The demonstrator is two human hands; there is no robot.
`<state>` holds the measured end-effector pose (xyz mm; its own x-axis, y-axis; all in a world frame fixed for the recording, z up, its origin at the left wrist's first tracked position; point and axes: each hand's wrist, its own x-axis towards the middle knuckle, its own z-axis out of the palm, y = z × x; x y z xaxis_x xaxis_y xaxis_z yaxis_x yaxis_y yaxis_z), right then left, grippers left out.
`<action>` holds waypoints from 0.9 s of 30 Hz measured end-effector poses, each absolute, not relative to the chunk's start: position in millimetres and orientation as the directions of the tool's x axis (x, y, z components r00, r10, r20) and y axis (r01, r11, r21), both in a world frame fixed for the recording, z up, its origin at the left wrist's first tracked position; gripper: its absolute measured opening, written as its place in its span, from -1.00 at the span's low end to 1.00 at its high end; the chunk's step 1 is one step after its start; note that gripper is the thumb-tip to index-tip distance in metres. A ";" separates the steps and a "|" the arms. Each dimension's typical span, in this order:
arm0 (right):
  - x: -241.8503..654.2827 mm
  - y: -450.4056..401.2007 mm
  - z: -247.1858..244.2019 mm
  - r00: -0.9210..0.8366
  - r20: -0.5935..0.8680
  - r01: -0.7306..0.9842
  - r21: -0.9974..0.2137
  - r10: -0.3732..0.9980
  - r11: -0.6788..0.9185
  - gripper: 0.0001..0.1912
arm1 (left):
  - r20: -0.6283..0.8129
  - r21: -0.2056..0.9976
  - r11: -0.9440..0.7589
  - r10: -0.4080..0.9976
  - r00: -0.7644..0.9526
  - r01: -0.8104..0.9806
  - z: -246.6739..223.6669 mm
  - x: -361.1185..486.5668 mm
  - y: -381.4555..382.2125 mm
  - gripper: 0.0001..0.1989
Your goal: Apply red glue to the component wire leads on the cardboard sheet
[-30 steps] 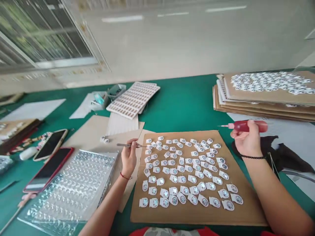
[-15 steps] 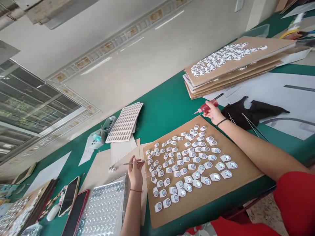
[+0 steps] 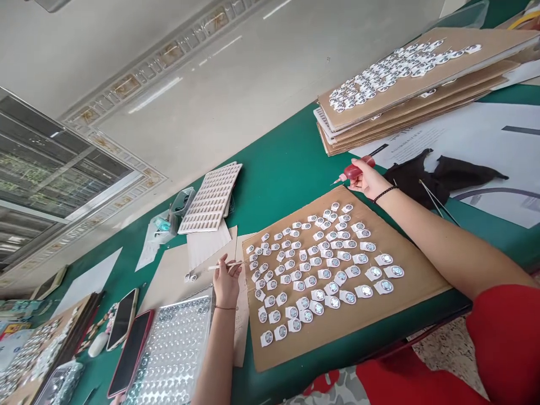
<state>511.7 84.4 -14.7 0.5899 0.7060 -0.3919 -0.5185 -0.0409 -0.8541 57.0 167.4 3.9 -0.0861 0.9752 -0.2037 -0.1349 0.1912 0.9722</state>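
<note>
My left hand is closed around thin metal tweezers, just left of the brown cardboard sheet. The tips of the tweezers point right, at the sheet's left edge. Rows of small white tabs with shiny round stones, such as this tabbed piece, cover much of the cardboard. Beyond its far right corner, my right hand grips a red squeeze bottle. A fine needle nozzle on the bottle points left, above the green table.
At the right back, stacked cardboard sheets carry more tabbed pieces. A black cloth lies by my right forearm. Left of my left hand are a clear tray of round stones, phones and a slotted white board.
My left hand has drawn back slightly leftward, taking the tweezer tips from over the cardboard to its edge. My right hand still holds the bottle in about the same place. The camera view has shifted.
</note>
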 end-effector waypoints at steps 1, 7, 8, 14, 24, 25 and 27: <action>511.6 84.6 -14.8 0.591 -0.394 -0.524 -0.851 0.704 -0.037 -0.57 | -0.214 0.969 0.201 0.974 -0.079 -0.146 6.1 58.7 168.4 -0.65; 512.3 87.5 -13.9 0.648 -0.371 -0.546 -0.835 0.666 0.065 -0.56 | -0.230 0.958 0.226 0.973 -0.003 -0.176 29.0 86.4 178.2 -0.67; 512.5 88.1 -13.2 0.658 -0.369 -0.550 -0.831 0.657 0.084 -0.56 | -0.203 0.963 0.200 0.979 0.003 -0.181 35.5 94.0 182.7 -0.67; 508.8 88.6 -4.8 0.693 -0.349 -0.569 -0.802 0.630 0.182 -0.57 | 0.107 0.966 -0.118 0.993 -0.059 -0.229 94.9 144.4 230.0 -0.66; 491.2 75.9 29.4 0.659 -0.186 -0.548 -0.783 0.729 0.295 -0.64 | 0.685 0.727 -0.666 0.721 0.104 -0.168 115.2 210.9 223.0 -0.68; 487.2 73.1 34.0 0.653 -0.169 -0.545 -0.782 0.738 0.304 -0.65 | 0.716 0.697 -0.702 0.678 0.166 -0.143 103.9 209.6 212.7 -0.72; 476.0 68.8 43.1 0.641 -0.135 -0.538 -0.781 0.756 0.317 -0.62 | 0.744 0.638 -0.765 0.579 0.334 -0.095 82.4 200.7 190.7 -0.81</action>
